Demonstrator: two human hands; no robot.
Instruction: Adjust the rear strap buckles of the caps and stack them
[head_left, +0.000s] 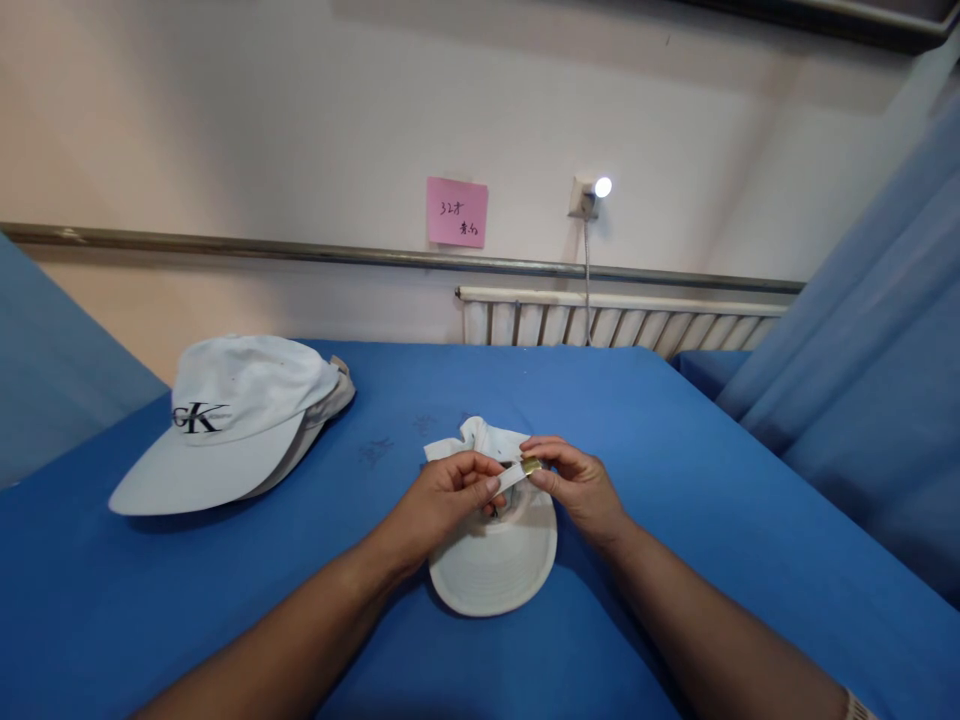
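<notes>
A white baseball cap [495, 575] lies on the blue surface in front of me, its brim toward me and its crown partly hidden by my hands. My left hand [457, 495] pinches the cap's white back strap [511, 477] between thumb and fingers. At the strap's other end, my right hand [574, 485] grips a gold-coloured metal buckle [531, 466]. The strap stretches between both hands, above the cap. Whether its end runs through the buckle is too small to tell.
Several stacked white caps [232, 400] with dark lettering sit at the left. The blue table cover [420, 650] reaches back to a radiator [555, 318]. A cable [587, 270] hangs from a wall socket [581, 197]. Blue curtains [862, 330] flank the table.
</notes>
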